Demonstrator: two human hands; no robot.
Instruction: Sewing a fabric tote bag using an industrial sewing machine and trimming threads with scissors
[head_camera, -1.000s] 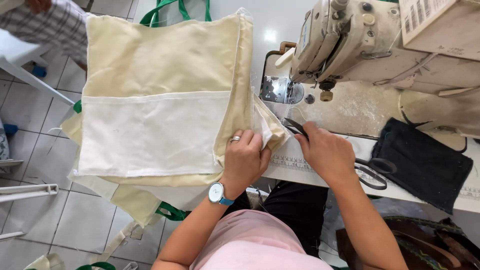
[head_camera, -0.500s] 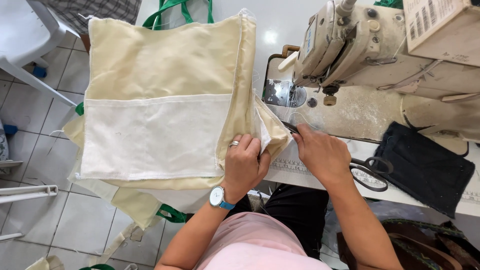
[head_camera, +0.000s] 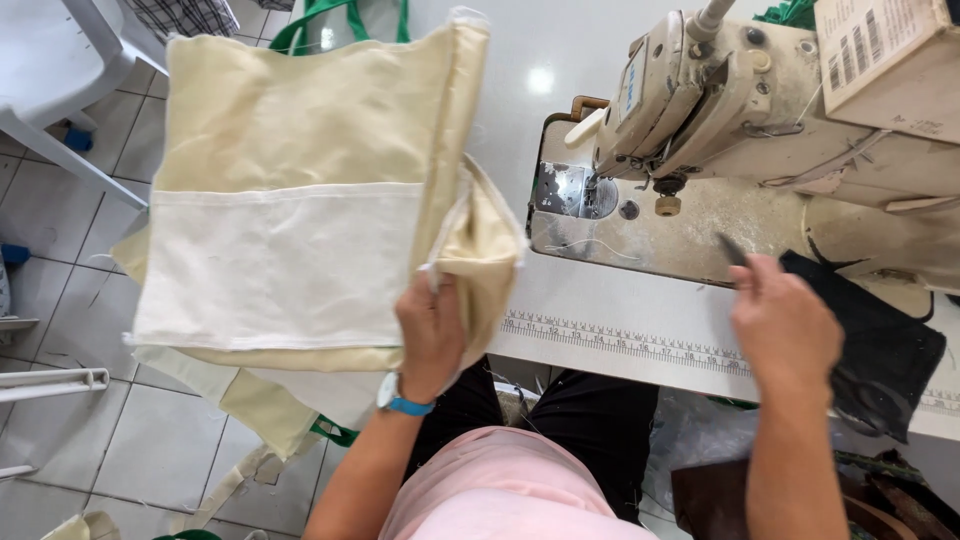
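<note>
My left hand grips the bunched right edge of a cream fabric bag. The bag has a white lower panel and green handles, and it hangs spread out over the floor, left of the table. My right hand is over the table's right part, closed on a small dark cutting tool whose tip points at the sewing machine base. A black cloth lies just right of that hand. A blue-strapped watch sits on my left wrist.
A cream sewing machine stands at the back of the white table, which has a printed ruler strip along its front. A cardboard box rests on the machine. A white plastic chair stands on the tiled floor at left.
My right hand has left the bag's edge and moved right toward the black cloth with the dark tool. My left hand has shifted the bag's folded edge left, off the table.
</note>
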